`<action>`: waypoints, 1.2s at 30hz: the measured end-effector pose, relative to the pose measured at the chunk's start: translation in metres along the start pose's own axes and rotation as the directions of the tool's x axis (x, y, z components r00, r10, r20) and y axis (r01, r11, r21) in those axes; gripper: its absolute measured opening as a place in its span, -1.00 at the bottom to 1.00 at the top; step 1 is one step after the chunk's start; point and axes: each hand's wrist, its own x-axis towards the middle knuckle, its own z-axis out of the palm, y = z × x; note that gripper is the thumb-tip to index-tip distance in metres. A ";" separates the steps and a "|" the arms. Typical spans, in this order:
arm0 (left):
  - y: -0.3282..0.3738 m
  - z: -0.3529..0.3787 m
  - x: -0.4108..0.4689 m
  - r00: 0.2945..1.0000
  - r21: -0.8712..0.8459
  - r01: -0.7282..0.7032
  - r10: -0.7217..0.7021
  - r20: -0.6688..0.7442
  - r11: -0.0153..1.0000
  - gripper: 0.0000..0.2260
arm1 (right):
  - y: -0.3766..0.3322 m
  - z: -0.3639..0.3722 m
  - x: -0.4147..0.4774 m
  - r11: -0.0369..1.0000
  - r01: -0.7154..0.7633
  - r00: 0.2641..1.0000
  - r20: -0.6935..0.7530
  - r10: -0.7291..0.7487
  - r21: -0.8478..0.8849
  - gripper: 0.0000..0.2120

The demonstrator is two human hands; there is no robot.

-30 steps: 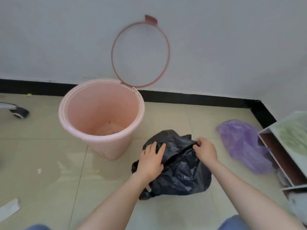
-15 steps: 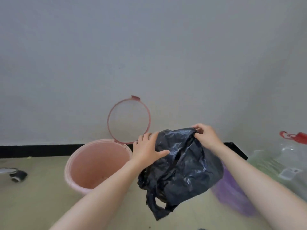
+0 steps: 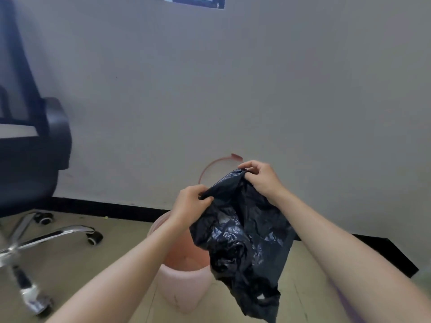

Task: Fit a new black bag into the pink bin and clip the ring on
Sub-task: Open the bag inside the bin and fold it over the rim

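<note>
A crumpled black bag [image 3: 242, 238] hangs in the air in front of me, held by its top edge. My left hand [image 3: 190, 203] pinches the left part of that edge; my right hand [image 3: 261, 177] pinches the right part, higher up. Behind and below the bag stands the pink bin [image 3: 184, 285] on the floor, largely hidden by my left forearm and the bag. Its pink ring [image 3: 210, 165] is hinged upright against the wall, with only the upper left arc and the tab showing.
A black office chair [image 3: 35, 145] with a chrome wheeled base [image 3: 42, 236] stands at the left. A grey wall with a black skirting [image 3: 105, 207] runs behind the bin. Beige floor tiles lie around it.
The bag has gone from the floor up into the air over the bin. Both hands have shifted to pinching its top edge. My view has tilted up and left, bringing the chair in.
</note>
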 end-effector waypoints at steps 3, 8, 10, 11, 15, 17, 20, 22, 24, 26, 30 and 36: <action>-0.013 -0.021 -0.003 0.997 -0.020 0.011 -0.013 -0.078 1.000 -0.93 | -0.006 0.022 0.009 1.000 0.018 1.000 0.005 -0.018 0.007 -0.76; -0.042 -0.032 -0.011 0.992 0.008 0.040 -0.039 -0.121 0.999 -0.92 | 0.003 0.061 0.010 0.999 0.008 1.000 0.028 -0.009 0.041 -0.77; -0.058 -0.031 -0.016 0.991 0.021 0.074 -0.071 -0.111 0.997 -0.89 | 0.015 0.076 0.006 0.999 -0.037 0.998 0.053 0.035 0.028 -0.79; -0.066 -0.030 -0.018 0.991 0.031 0.087 -0.083 -0.108 0.996 -0.87 | 0.023 0.082 0.003 0.998 -0.065 0.995 0.072 0.064 0.014 -0.80; -0.096 -0.020 -0.027 0.985 0.040 0.157 -0.153 -0.082 0.987 -0.84 | 0.050 0.099 -0.013 0.987 -0.130 0.974 0.172 0.146 -0.099 -0.75; -0.107 -0.012 -0.030 0.981 0.033 0.185 -0.182 -0.068 0.982 -0.84 | 0.061 0.103 -0.021 0.977 -0.139 0.966 0.193 0.169 -0.160 -0.69; -0.114 0.002 -0.033 0.983 0.019 0.178 -0.177 -0.052 0.984 -0.84 | 0.076 0.104 -0.033 0.960 -0.113 0.965 0.201 0.167 -0.256 -0.60; -0.116 0.008 -0.034 0.985 0.028 0.170 -0.169 -0.027 0.985 -0.83 | 0.085 0.103 -0.041 0.942 -0.096 0.963 0.209 0.169 -0.322 -0.60; -0.118 0.011 -0.034 0.987 0.033 0.162 -0.162 -0.013 0.986 -0.83 | 0.092 0.102 -0.044 0.931 -0.100 0.961 0.209 0.182 -0.351 -0.65; -0.120 0.012 -0.034 0.989 0.036 0.146 -0.147 0.010 0.989 -0.84 | 0.094 0.099 -0.044 0.934 -0.122 0.965 0.179 0.191 -0.336 -0.68; -0.119 0.002 -0.031 0.986 -0.003 0.121 -0.120 0.113 0.993 -0.85 | 0.086 0.094 -0.033 0.948 -0.117 0.964 0.194 0.180 -0.297 -0.69; -0.134 -0.016 -0.004 0.990 0.317 0.105 -0.128 0.053 0.943 -0.76 | 0.085 0.094 -0.024 0.905 -0.063 0.780 0.545 0.308 -0.420 -0.34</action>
